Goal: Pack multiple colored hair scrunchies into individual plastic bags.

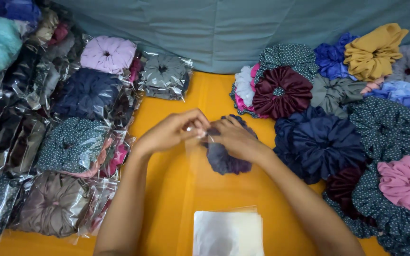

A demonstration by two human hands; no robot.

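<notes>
- Over at my left, bagged scrunchies [72, 142] lie packed in clear sleeves on the yellow table [167, 189].
- My left hand [172, 130] pinches the edge of a clear plastic bag [198, 151], fingers closed narrow.
- My right hand [236, 137] grips a dusty purple scrunchie [224, 161], touching my left at mid-table.
- Near my wrists sits a stack of empty bags [228, 232].
- Farthest right, loose scrunchies [328, 142] are heaped together.

Two hands [205, 135], one stack of bags [228, 232]
</notes>
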